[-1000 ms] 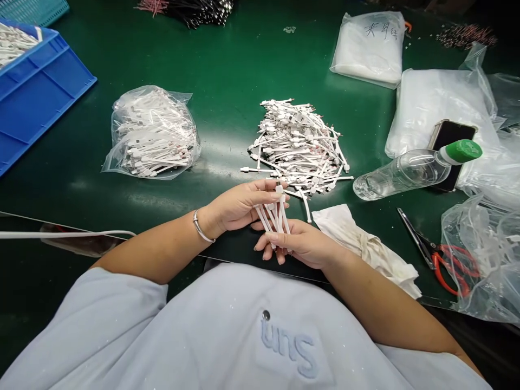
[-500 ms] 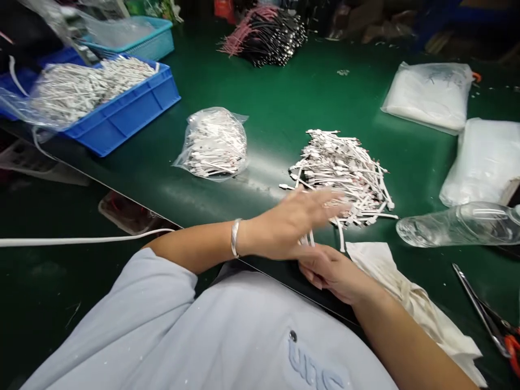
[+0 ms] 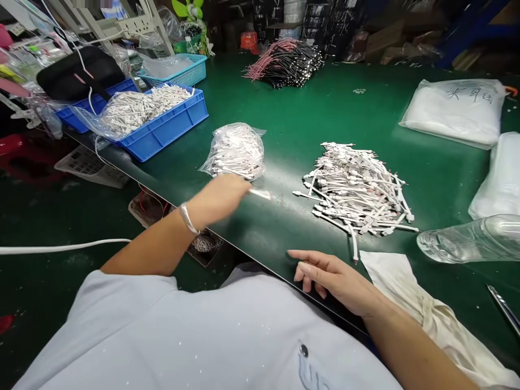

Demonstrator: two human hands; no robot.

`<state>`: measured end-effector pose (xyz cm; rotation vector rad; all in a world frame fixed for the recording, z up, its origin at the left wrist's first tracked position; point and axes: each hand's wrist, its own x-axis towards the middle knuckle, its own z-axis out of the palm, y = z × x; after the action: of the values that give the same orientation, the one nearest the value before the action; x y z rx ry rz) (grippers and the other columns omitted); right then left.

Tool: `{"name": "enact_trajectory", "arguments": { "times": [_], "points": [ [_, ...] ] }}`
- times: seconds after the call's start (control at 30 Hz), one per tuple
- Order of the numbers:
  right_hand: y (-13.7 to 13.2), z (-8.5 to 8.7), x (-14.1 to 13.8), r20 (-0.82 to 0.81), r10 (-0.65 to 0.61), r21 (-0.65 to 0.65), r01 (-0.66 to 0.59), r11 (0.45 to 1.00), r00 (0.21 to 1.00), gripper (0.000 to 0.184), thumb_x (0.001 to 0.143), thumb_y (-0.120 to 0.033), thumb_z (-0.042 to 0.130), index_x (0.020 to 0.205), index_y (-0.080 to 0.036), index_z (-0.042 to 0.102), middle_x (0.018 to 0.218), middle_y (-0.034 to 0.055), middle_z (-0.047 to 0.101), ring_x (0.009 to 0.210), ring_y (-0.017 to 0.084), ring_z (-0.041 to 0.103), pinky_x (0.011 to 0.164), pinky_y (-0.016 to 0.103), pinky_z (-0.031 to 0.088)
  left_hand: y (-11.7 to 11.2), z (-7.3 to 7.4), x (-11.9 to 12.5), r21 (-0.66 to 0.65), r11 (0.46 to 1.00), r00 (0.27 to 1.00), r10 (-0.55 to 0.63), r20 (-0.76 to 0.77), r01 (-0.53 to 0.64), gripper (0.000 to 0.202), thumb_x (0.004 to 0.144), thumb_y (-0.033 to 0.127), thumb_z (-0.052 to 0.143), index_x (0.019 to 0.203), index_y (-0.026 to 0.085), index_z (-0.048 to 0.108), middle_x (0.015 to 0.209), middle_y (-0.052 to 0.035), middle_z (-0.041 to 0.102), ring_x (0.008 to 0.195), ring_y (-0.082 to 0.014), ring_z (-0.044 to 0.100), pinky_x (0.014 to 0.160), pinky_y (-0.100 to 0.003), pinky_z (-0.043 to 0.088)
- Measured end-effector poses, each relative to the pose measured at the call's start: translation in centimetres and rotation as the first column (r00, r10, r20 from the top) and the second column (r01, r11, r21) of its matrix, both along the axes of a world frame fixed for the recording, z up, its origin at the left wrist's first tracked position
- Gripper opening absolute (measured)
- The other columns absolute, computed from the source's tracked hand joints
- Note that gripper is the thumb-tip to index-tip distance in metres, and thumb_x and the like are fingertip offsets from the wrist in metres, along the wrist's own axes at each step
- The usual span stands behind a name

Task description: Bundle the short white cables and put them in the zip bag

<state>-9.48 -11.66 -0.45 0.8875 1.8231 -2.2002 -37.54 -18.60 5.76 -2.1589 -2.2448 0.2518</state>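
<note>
My left hand (image 3: 222, 199), a silver bangle at its wrist, is closed around a short white cable (image 3: 260, 193) whose end sticks out to the right. Motion blurs the fingers, so I cannot tell whether more than one cable is in them. Just behind this hand lies a clear plastic bag (image 3: 238, 149) filled with similar white cables. My right hand (image 3: 325, 275) rests at the table's front edge, fingers loosely curled and apart, holding nothing. Beyond it spreads a loose pile of white cables (image 3: 359, 187) with small connectors, a few strays pointing toward me.
A blue crate (image 3: 162, 127) of white cables stands at the left, near a light-blue basket (image 3: 195, 70). Red and black cables (image 3: 284, 62) lie at the back. On the right are plastic bags (image 3: 455, 116), a clear bottle (image 3: 471, 238), a white cloth (image 3: 430, 309) and a metal tool (image 3: 504, 309).
My left hand has moved left, away from my right hand, to the front of the filled bag, carrying the white cable. My right hand stays near the edge. The view has shifted left.
</note>
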Motion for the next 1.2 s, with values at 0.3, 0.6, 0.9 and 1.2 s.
{"name": "enact_trajectory", "arguments": {
  "times": [0.3, 0.6, 0.9, 1.2],
  "points": [
    [-0.9, -0.1, 0.3, 0.069, 0.056, 0.16, -0.066, 0.985, 0.996, 0.046, 0.088, -0.049, 0.051, 0.116, -0.014, 0.062, 0.088, 0.0063, 0.065, 0.068, 0.014, 0.06, 0.052, 0.024, 0.043, 3.1, -3.3, -8.2, 0.125, 0.974, 0.981, 0.192, -0.006, -0.19, 0.04, 0.087, 0.035, 0.054, 0.117, 0.01, 0.061, 0.116, -0.0141, 0.064, 0.112, -0.0255, 0.056, 0.099, -0.035, 0.043],
    [-0.5, 0.3, -15.2, 0.095, 0.485, 0.993, -0.118, 0.018, 0.87, 0.036, 0.096, -0.021, 0.043, 0.122, -0.005, 0.061, 0.129, 0.0189, 0.059, 0.123, 0.026, 0.052, 0.107, 0.039, 0.038, 2.6, -4.3, -8.4, 0.004, 0.996, 0.996, 0.085, 0.033, -0.085, 0.056, 0.089, 0.019, 0.047, 0.14, 0.002, 0.035, 0.151, -0.0221, 0.033, 0.143, -0.0277, 0.027, 0.116, -0.04, 0.025],
    [1.5, -1.5, -24.8, 0.269, 0.333, 0.961, -0.229, -0.155, 0.904, 0.036, 0.09, -0.004, 0.037, 0.109, 0.0, 0.067, 0.111, 0.0237, 0.066, 0.109, 0.027, 0.06, 0.098, 0.038, 0.046, 4.8, -4.7, -9.2, -0.085, 0.988, 0.992, 0.127, 0.013, -0.125, 0.061, 0.085, 0.007, 0.037, 0.145, -0.001, 0.029, 0.155, -0.0212, 0.026, 0.146, -0.026, 0.021, 0.118, -0.036, 0.02],
    [0.2, -1.0, -25.4, 0.315, 0.262, 0.949, -0.299, -0.098, 0.912, 0.043, 0.086, 0.0, 0.038, 0.124, 0.006, 0.058, 0.127, 0.0299, 0.057, 0.114, 0.031, 0.061, 0.092, 0.04, 0.051, 10.6, -5.9, -11.1, -0.039, 0.947, 0.947, 0.32, 0.004, -0.32, 0.065, 0.082, 0.01, 0.043, 0.145, -0.004, 0.03, 0.154, -0.0253, 0.025, 0.146, -0.0329, 0.018, 0.117, -0.045, 0.019]
  ]
}}
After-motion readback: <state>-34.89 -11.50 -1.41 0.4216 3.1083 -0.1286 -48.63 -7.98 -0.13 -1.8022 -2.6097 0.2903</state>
